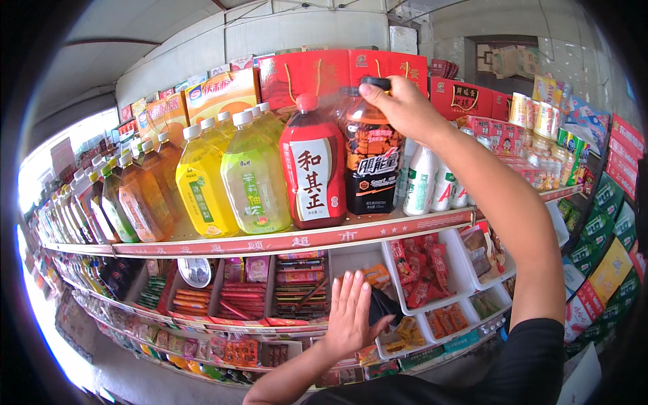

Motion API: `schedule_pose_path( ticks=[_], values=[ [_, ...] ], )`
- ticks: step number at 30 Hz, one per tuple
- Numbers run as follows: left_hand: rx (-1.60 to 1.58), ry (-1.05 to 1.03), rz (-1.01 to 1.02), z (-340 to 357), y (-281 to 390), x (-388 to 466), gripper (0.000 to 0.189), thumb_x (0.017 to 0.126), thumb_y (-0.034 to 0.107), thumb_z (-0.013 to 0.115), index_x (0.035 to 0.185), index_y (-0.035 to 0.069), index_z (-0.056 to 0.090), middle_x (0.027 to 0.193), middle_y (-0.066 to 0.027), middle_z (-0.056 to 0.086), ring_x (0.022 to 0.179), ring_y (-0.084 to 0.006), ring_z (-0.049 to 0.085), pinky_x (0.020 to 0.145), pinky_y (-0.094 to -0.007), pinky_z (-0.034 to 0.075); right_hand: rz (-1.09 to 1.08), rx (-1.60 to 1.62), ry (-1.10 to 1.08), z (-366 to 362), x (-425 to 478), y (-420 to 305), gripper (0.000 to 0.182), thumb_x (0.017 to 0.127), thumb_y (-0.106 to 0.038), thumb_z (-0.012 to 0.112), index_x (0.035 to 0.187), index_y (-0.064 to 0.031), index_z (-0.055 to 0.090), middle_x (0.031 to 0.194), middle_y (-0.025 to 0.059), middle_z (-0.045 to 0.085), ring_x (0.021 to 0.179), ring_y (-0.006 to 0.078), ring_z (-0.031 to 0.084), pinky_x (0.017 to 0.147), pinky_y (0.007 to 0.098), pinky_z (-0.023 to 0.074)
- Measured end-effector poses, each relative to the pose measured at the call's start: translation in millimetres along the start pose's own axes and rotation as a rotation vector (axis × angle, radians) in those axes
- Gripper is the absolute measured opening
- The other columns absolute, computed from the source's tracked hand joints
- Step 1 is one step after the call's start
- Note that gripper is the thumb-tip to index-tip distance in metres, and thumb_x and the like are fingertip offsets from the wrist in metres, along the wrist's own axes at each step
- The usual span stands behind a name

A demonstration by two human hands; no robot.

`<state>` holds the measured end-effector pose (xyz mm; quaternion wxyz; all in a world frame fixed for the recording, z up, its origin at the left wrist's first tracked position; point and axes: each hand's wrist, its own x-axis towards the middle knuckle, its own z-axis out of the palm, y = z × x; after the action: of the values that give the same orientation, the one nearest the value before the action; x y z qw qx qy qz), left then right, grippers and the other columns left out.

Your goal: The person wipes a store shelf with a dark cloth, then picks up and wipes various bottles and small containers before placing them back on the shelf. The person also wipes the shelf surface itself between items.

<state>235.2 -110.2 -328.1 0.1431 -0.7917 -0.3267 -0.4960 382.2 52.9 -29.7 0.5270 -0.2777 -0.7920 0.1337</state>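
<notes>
My right hand (405,109) grips the black cap of a bottle of dark drink (373,162) that stands upright at the front of the top shelf (283,242). Just left of it is a red-capped bottle with a white label (311,172). Further left stand a bottle of light green drink (255,182) and one of yellow drink (205,187). White bottles (420,179) are on the other side. Lower down, my left hand (349,314) has its fingers extended and holds nothing, in front of the snack bins. A dark thing partly shows behind it.
Red gift boxes (304,76) and a yellow carton (223,96) line the back of the shelf. Below are white bins (466,278) of packaged snacks and compartments of snack sticks (243,298). Cans (547,119) stand at the right, beside stacked green packs (597,217).
</notes>
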Motion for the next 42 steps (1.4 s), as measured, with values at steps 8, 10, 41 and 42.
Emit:
schedule_pose_path(
  ticks=[8,10,41,42],
  values=[
    [0.311,-0.135,-0.001,-7,-27,69,0.084,0.079,0.045,0.067,0.137,-0.006,0.033,0.147,-0.0252,0.027,0.14,-0.0399,0.02,0.111,-0.0593,0.008,0.137,0.041,-0.215,3,7,10,0.036,0.095,-0.034,0.055,0.099,0.0006,0.061,0.092,0.0041,0.065,0.082,0.0091,0.058,0.074,0.0286,0.0483],
    [0.363,-0.185,-0.023,-9,-30,80,0.08,0.08,0.044,0.066,0.136,-0.006,0.036,0.147,-0.0225,0.03,0.141,-0.0374,0.02,0.112,-0.0581,0.009,0.138,0.071,-0.242,1,6,7,0.035,0.096,-0.033,0.054,0.1,0.0007,0.061,0.093,0.0043,0.065,0.083,0.0091,0.058,0.075,0.0288,0.048],
    [0.561,-0.193,0.081,1,-35,89,0.063,0.08,0.051,0.063,0.126,0.01,0.056,0.137,-0.0093,0.047,0.132,-0.0287,0.038,0.105,-0.0594,0.024,-0.157,-0.775,-0.634,-27,105,13,0.054,0.089,-0.049,0.058,0.112,0.0005,0.056,0.099,0.0139,0.063,0.087,0.0215,0.062,0.076,0.0334,0.0501],
    [0.554,-0.188,0.093,0,-36,90,0.064,0.076,0.051,0.067,0.123,0.009,0.058,0.134,-0.0101,0.049,0.131,-0.0292,0.039,0.105,-0.06,0.023,0.312,-0.609,-0.742,-21,93,-27,0.051,0.086,-0.046,0.063,0.108,-0.0004,0.056,0.096,0.0151,0.064,0.088,0.0241,0.062,0.075,0.0348,0.0486]
  ],
)
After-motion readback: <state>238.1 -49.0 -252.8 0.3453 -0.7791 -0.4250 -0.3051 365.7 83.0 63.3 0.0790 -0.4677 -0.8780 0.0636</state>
